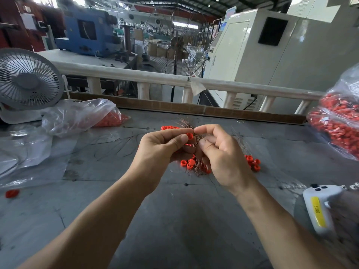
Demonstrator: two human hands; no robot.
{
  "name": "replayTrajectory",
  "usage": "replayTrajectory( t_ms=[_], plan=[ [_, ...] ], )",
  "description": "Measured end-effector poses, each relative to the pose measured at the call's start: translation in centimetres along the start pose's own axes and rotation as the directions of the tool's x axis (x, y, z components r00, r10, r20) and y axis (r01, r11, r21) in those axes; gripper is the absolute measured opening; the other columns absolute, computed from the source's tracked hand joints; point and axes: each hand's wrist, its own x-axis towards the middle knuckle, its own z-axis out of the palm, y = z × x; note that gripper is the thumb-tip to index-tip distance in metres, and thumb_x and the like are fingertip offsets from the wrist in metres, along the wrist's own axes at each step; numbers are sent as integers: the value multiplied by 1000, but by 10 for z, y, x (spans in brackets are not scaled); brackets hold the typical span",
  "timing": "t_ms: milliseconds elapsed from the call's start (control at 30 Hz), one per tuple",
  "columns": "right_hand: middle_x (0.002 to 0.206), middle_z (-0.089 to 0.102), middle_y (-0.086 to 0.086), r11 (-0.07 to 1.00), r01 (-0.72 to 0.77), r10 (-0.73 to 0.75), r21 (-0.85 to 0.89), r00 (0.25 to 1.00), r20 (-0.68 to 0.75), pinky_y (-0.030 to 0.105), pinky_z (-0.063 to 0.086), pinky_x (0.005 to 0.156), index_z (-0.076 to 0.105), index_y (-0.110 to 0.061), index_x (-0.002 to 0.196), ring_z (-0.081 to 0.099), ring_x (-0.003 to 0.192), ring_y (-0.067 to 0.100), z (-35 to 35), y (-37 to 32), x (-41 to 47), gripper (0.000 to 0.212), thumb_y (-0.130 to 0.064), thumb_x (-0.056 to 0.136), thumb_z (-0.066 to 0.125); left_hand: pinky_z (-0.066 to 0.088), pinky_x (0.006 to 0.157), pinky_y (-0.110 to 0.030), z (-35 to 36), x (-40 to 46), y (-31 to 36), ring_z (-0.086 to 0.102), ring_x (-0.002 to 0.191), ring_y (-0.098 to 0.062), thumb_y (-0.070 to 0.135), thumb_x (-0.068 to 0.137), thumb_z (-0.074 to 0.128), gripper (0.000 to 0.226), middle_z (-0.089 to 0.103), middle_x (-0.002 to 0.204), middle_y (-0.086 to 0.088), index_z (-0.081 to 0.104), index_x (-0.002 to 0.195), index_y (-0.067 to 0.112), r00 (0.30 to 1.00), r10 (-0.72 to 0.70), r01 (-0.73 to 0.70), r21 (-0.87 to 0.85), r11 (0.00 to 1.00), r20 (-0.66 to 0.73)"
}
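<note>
Above the grey worktable (174,220), my left hand (161,150) grips a bundle of thin copper wires (195,164) that fans out above and below the fist, and pinches a small red plastic cap (190,135) between thumb and forefinger. My right hand (219,154) meets it fingertip to fingertip, its thumb and forefinger pinching at the wires beside the cap. Loose red caps (254,163) lie scattered on the table under and behind both hands.
A clear bag holding red caps (81,117) lies at the back left beside a white fan (29,80). A fuller bag of red parts (338,123) sits at the right edge. A white handheld device with a yellow label (318,210) lies near right. One stray cap (12,193) lies far left.
</note>
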Motion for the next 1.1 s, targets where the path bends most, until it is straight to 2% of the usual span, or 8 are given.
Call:
replayTrajectory(
  t_ms=[67, 200, 300, 533, 700, 867, 967, 1100],
  plan=[
    [88, 74, 14, 998, -24, 23, 52, 1000, 18, 45, 60, 65, 60, -35, 116, 72, 74, 42, 1, -1, 0, 22, -23, 100, 50, 62, 77, -39, 0, 0, 0, 74, 84, -31, 5, 95, 64, 20, 77, 101, -21, 79, 108, 9, 1000, -11, 11, -12, 1000, 6],
    [73, 72, -3, 990, -54, 49, 130, 998, 41, 17, 50, 48, 57, -21, 124, 67, 55, 6, 0, 0, 0, 24, -6, 107, 49, 63, 72, -38, -1, 0, 1, 76, 86, -34, 5, 96, 63, 20, 77, 104, -20, 75, 112, 5, 999, -46, 47, -50, 998, 25],
    [69, 70, -9, 990, -62, 54, 127, 996, 66, 13, 48, 48, 55, -19, 128, 64, 52, 2, 0, 1, -1, 26, -5, 107, 47, 63, 73, -36, -1, 0, 2, 77, 84, -30, 3, 96, 62, 20, 76, 104, -22, 73, 114, 2, 996, -77, 82, -102, 991, 53],
    [75, 71, -5, 997, -59, 55, 52, 996, 71, 23, 51, 51, 53, -25, 131, 68, 59, 7, -1, 0, -1, 30, -7, 108, 45, 63, 77, -34, -3, 0, 2, 77, 92, -31, 4, 94, 65, 21, 76, 105, -24, 72, 113, 0, 991, -113, 123, -147, 981, 78],
    [84, 75, 4, 987, -106, 97, 122, 992, 79, 45, 62, 67, 53, -27, 133, 76, 77, 26, -1, -2, -1, 32, -8, 108, 47, 62, 75, -30, -2, 0, 2, 77, 90, -28, 7, 92, 67, 21, 76, 104, -22, 73, 111, 2, 991, -118, 126, -135, 983, 67],
    [86, 77, -10, 989, -93, 78, -117, 989, -128, 29, 52, 56, 67, -32, 106, 72, 71, 12, -18, 6, 8, 17, -22, 102, 54, 61, 73, -28, -2, 0, 5, 77, 92, -31, 4, 93, 66, 19, 76, 101, -23, 72, 110, -1, 993, -117, 120, -120, 985, 34],
    [78, 76, -12, 911, -215, 104, -352, 946, -308, 38, 58, 61, 71, -39, 87, 72, 69, 14, -41, 18, 15, 10, -33, 89, 62, 62, 73, -28, -3, 0, 6, 77, 91, -31, 2, 94, 65, 19, 76, 100, -24, 71, 111, -4, 993, -116, 118, -128, 985, 22],
    [63, 73, -4, 816, -368, 245, -446, 918, -311, 53, 64, 64, 72, -43, 81, 74, 63, 26, -65, 30, 15, 21, -24, 84, 65, 63, 74, -29, -2, -1, 6, 77, 91, -31, 2, 94, 65, 19, 76, 99, -24, 71, 112, -4, 993, -119, 120, -114, 986, 13]
  ],
)
